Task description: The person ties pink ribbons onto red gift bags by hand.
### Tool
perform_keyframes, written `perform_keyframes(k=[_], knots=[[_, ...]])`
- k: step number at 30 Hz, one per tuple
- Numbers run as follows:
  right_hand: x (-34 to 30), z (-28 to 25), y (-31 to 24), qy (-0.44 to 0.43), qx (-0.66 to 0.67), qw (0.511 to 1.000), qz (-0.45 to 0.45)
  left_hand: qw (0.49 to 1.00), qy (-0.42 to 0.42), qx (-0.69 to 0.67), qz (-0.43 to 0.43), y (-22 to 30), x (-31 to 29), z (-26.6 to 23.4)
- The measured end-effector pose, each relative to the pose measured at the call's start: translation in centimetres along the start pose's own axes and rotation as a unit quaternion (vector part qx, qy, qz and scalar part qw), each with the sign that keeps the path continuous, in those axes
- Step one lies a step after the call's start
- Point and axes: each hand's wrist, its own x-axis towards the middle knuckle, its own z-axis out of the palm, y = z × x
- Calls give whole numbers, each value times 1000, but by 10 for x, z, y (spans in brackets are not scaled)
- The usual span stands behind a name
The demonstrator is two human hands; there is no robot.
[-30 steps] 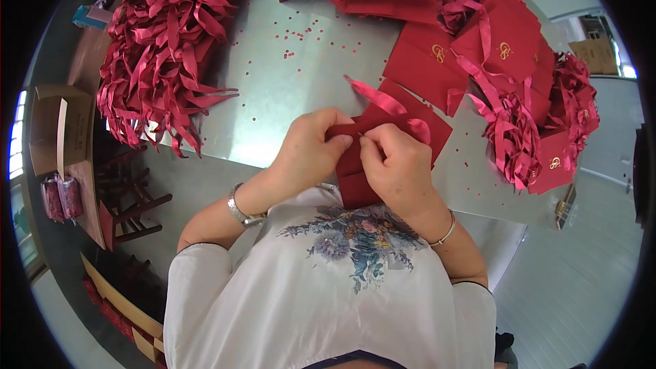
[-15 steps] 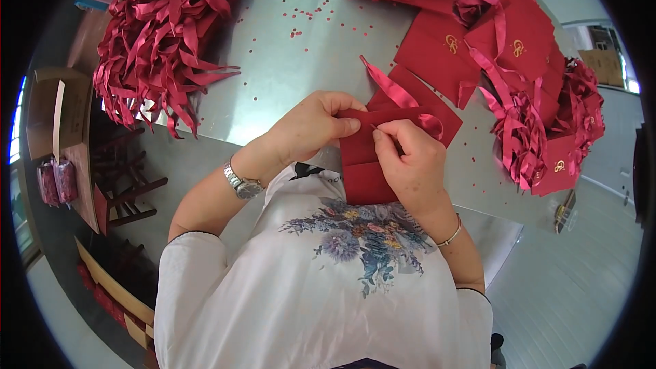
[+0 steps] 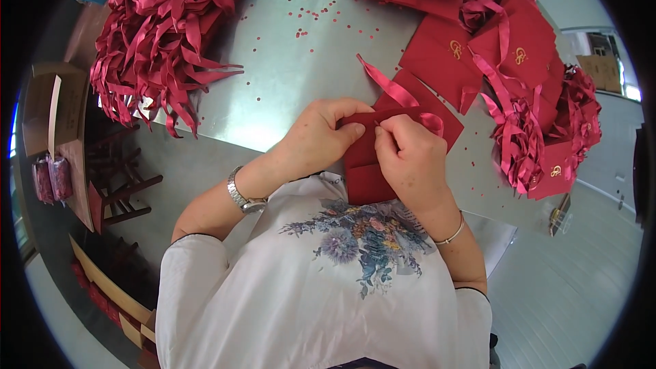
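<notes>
At the near edge of the table I hold a red paper gift bag, its lower part hanging against my shirt. The thumb and fingers of my left hand pinch the bag's upper edge. My right hand is closed, thumb against forefinger, at the same edge, on what looks like the tip of a ribbon; most of it is hidden. A shiny red ribbon lies over the red paper just beyond, and a loop of ribbon shows beside my right hand.
A big heap of red ribbons covers the table's left side. Flat red bags and more ribboned bags lie on the right. Small red paper dots are scattered over the metal tabletop. Dark stools stand at the left.
Both hands keep their grip at the bag's edge, with only a slight shift of the fingers. The whole view has moved a little.
</notes>
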Motion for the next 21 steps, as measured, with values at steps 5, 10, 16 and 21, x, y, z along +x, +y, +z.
perform_keyframes(k=[5, 10, 16, 21], knots=[[2, -7, -10, -56, -208, 968, -132, 991, 39, 84, 92, -3, -3, 8], [8, -8, -11, -77, -211, 966, -132, 986, 69, 62, 138, -3, -4, 15], [15, -7, 4, -122, 236, 928, 262, 969, 96, 121, 195, -2, -6, 18], [20, -7, -3, -122, 249, 914, 297, 956, 88, 157, 230, -6, -2, 17]])
